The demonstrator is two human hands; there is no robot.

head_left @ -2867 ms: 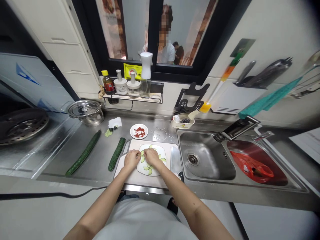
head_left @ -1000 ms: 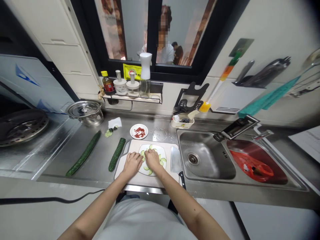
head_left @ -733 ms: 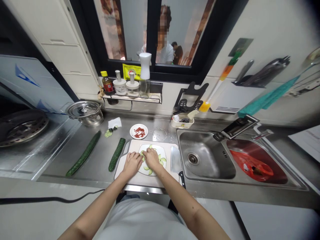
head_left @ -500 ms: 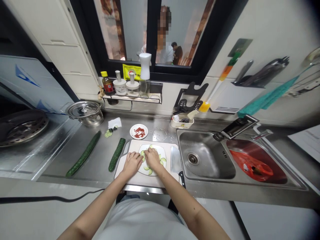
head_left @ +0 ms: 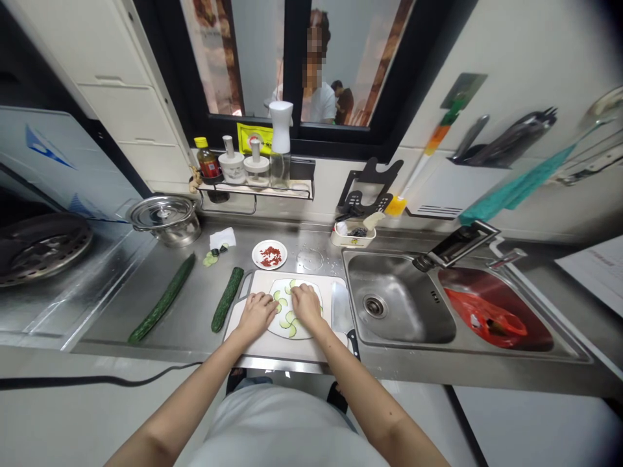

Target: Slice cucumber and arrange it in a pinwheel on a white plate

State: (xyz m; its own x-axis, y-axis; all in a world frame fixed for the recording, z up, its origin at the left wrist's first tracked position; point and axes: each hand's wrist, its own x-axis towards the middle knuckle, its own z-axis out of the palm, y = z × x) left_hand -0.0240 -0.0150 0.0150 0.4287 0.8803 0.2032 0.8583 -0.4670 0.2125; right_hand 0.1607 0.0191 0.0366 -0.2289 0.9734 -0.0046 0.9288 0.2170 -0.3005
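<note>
A white plate point(head_left: 277, 332) with several pale green cucumber slices point(head_left: 290, 322) laid in curved patterns sits on a cutting board point(head_left: 292, 351). My left hand point(head_left: 259, 312) is at the plate's left rim, fingers bent together, with a slice at its fingertips. Over the plate's right half is my right hand point(head_left: 306, 305), its fingers curled down and close together; what they hold, if anything, is hidden. Along the board's right side lies a kitchen knife point(head_left: 342, 308), black handle toward me. One short cucumber point(head_left: 228, 299) rests left of the board.
A long cucumber point(head_left: 163, 298) lies farther left. Behind the board are a small dish point(head_left: 256, 255) of red pieces and some cucumber scraps point(head_left: 210, 259) by a white tissue. A lidded pot point(head_left: 168, 224) stands back left; the sink point(head_left: 403, 324) is right.
My right hand has shifted right across the plate, away from my left hand, uncovering slices in the middle. The left hand stays near the left rim.
</note>
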